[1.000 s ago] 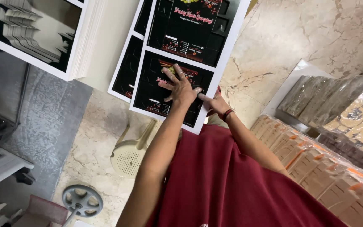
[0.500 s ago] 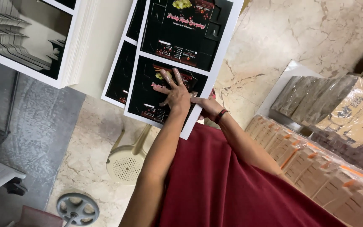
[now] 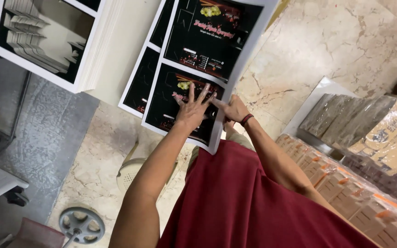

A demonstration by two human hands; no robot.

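Left hand [image 3: 193, 109] lies flat, fingers spread, on the black printed sheet [image 3: 198, 73]; right hand [image 3: 232, 109] pinches its edge just beside. Wrapped bundles [image 3: 368, 124] sit well off right.

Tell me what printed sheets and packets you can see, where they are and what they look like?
Top printed sheet: under both hands, white-edged, black panels, red and yellow art.
Second sheet stack: upper left, thick, white-edged, black print.
Wrapped bundles: right, brown, clear film.
Flat cartons: lower right, tan, orange marks.
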